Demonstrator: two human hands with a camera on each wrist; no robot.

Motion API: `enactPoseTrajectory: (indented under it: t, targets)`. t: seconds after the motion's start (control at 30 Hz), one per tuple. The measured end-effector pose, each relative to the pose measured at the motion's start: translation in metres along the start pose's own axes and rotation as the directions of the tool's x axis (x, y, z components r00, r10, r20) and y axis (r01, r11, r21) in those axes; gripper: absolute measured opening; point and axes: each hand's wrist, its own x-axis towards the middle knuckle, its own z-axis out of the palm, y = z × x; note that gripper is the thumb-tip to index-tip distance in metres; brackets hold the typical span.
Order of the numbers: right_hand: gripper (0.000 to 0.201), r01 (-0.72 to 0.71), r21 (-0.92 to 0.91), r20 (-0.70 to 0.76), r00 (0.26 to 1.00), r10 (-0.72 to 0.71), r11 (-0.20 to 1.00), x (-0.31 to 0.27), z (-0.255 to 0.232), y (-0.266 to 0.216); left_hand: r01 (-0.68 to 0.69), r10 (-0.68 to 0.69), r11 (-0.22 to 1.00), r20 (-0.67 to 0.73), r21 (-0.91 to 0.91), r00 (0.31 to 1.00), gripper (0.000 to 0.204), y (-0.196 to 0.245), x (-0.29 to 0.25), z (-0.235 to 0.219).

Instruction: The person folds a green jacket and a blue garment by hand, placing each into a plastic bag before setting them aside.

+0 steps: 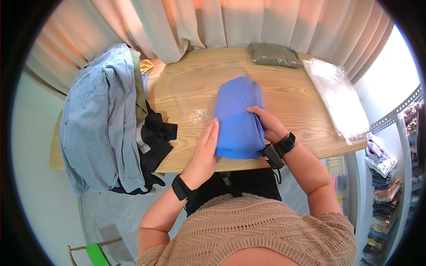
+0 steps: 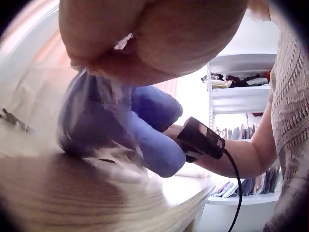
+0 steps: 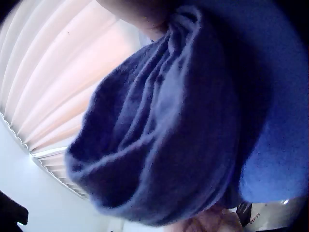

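Observation:
A folded blue garment (image 1: 239, 117) lies slantwise over the table's near middle, its far part within a clear plastic bag (image 1: 191, 88). In the left wrist view the clear film wraps one end of the blue bundle (image 2: 159, 152), whose folded layers stick out. My right hand (image 1: 266, 122) grips the garment's right side, thumb on top and the other fingers hidden beneath. Along the left side lies my left hand (image 1: 206, 144); in its wrist view the fingers (image 2: 130, 63) pinch the film above the bundle. Stacked folds (image 3: 159, 111) fill the right wrist view.
A heap of clothes with a light blue shirt (image 1: 95, 119) and black cloth (image 1: 157, 137) covers the table's left. At the back is a bagged olive garment (image 1: 275, 55); clear bags (image 1: 337, 97) are stacked at right. Curtains (image 1: 248, 22) hang behind; shelves of clothes (image 1: 384, 199) stand right.

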Motion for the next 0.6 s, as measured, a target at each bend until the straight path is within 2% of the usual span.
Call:
enactPoseTrajectory:
  t: [0.07, 0.13, 0.17, 0.23, 0.33, 0.4, 0.47, 0.53, 0.6]
  targets:
    - [0.033, 0.144, 0.014, -0.032, 0.989, -0.143, 0.989, 0.012, -0.005, 0.008, 0.002, -0.002, 1.0, 0.018, -0.017, 1.0, 0.079, 0.005, 0.001, 0.001]
    - [0.032, 0.179, 0.013, -0.071, 0.982, -0.178, 0.984, 0.008, 0.006, 0.009, -0.001, -0.006, 0.992, 0.058, 0.125, 0.998, 0.073, 0.009, 0.001, 0.002]
    - [0.03, 0.218, 0.011, -0.111, 0.97, -0.216, 0.976, 0.007, 0.01, 0.009, 0.003, -0.01, 0.992, 0.056, 0.125, 0.998, 0.073, 0.01, 0.002, 0.004]
    - [0.028, 0.245, -0.003, -0.083, 0.966, -0.244, 0.969, 0.011, 0.01, 0.007, -0.019, 0.001, 0.967, 0.07, 0.255, 0.998, 0.065, 0.012, 0.0, 0.009]
    - [0.028, 0.297, 0.024, -0.085, 0.952, -0.294, 0.955, 0.026, 0.004, 0.009, -0.082, 0.051, 0.965, 0.13, 0.248, 0.99, 0.058, 0.018, 0.0, 0.012]
    - [0.031, 0.322, 0.057, -0.112, 0.943, -0.314, 0.945, 0.028, 0.008, 0.011, -0.091, 0.069, 0.977, 0.117, 0.194, 0.991, 0.063, 0.021, 0.0, 0.019]
    - [0.027, 0.37, 0.017, -0.252, 0.901, -0.354, 0.929, 0.02, 0.029, 0.007, -0.102, 0.089, 0.985, 0.1, 0.142, 0.991, 0.069, 0.021, 0.001, 0.02]
    - [0.028, 0.386, 0.052, -0.221, 0.904, -0.366, 0.921, 0.025, 0.031, 0.008, -0.123, 0.093, 0.965, 0.137, 0.23, 0.986, 0.058, 0.02, 0.003, 0.017]
    - [0.03, 0.401, 0.091, -0.19, 0.905, -0.379, 0.912, 0.034, 0.03, 0.01, -0.125, 0.098, 0.966, 0.129, 0.224, 0.987, 0.059, 0.022, 0.004, 0.015]
